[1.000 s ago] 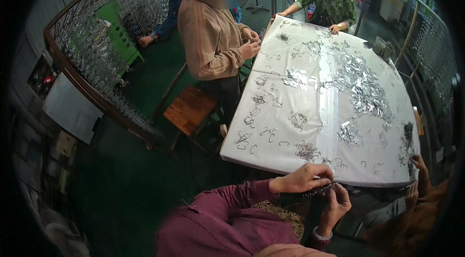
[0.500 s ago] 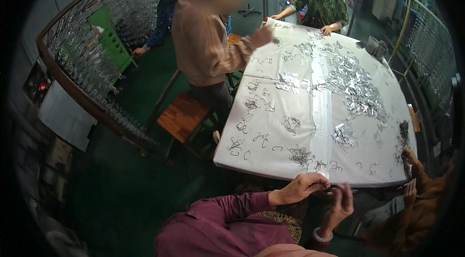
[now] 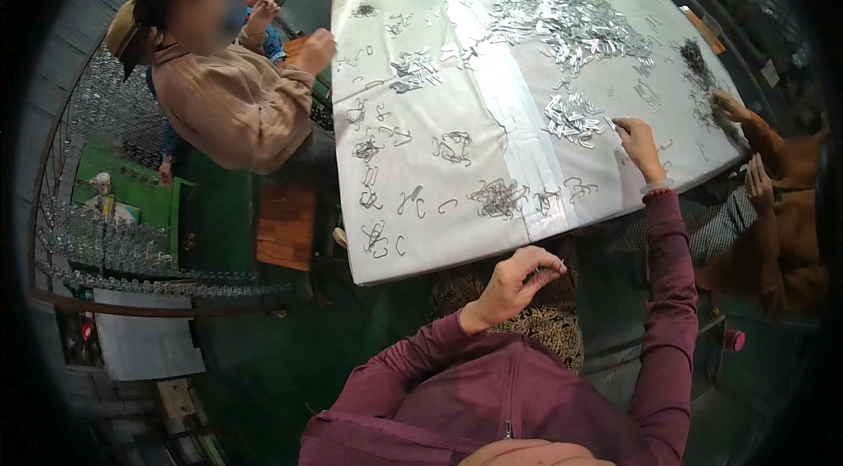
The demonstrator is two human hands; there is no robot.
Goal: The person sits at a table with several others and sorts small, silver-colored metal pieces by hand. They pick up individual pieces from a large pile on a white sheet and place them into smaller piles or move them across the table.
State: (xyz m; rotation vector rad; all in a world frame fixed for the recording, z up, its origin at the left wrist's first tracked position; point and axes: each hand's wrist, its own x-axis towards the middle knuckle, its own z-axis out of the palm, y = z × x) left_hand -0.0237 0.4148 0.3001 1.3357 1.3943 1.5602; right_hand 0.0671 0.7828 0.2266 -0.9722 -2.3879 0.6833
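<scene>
Just off the table's near edge is my left hand (image 3: 520,286), thumb and forefinger pinched together. What sits in that pinch is too small to make out. My right hand (image 3: 640,150) reaches over the white-covered table (image 3: 421,255), its fingertips closed on a small silver metal piece (image 3: 608,123). Beside those fingertips lies a small pile of similar silver pieces (image 3: 572,117). Closer to me are a heap of thin wire hooks (image 3: 498,199) and a few loose hooks (image 3: 580,189).
A large spread of silver pieces (image 3: 553,9) covers the far part of the table. At the left stands a person in a tan top (image 3: 233,106), near a wooden stool (image 3: 286,224). On the right, a person in brown sleeves (image 3: 773,194) works by a dark wire pile (image 3: 695,66).
My right hand has moved from beside my left hand out over the table to the small silver pile. My left hand stays pinched by the near edge. The view has shifted.
</scene>
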